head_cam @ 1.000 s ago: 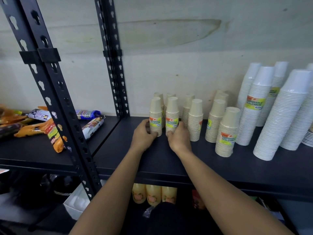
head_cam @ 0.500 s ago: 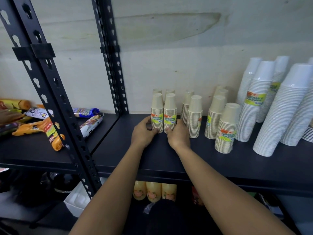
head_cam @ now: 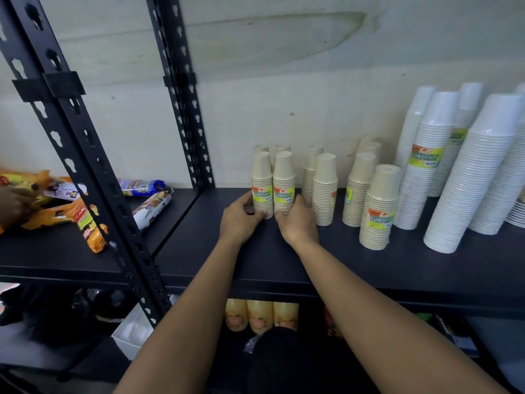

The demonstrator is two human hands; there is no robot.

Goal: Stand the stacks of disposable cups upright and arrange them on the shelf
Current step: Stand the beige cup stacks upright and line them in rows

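Observation:
Two upright beige cup stacks stand side by side on the black shelf (head_cam: pixel 355 260). My left hand (head_cam: pixel 241 220) grips the base of the left stack (head_cam: pixel 262 183). My right hand (head_cam: pixel 298 223) grips the base of the right stack (head_cam: pixel 284 184). Two more beige stacks stand right behind them against the wall. Further right stand several other upright beige stacks (head_cam: pixel 325 189), one nearer the front (head_cam: pixel 379 207), then tall white cup stacks (head_cam: pixel 471 177).
A black slotted upright post (head_cam: pixel 85 155) rises at the left front and another (head_cam: pixel 184 109) at the back. Snack packets (head_cam: pixel 85 220) lie on the left shelf section. Yellow drink bottles (head_cam: pixel 260 317) stand on the shelf below.
Both hands have pushed the two front beige stacks back and together, so they now touch and sit close to the stacks behind them.

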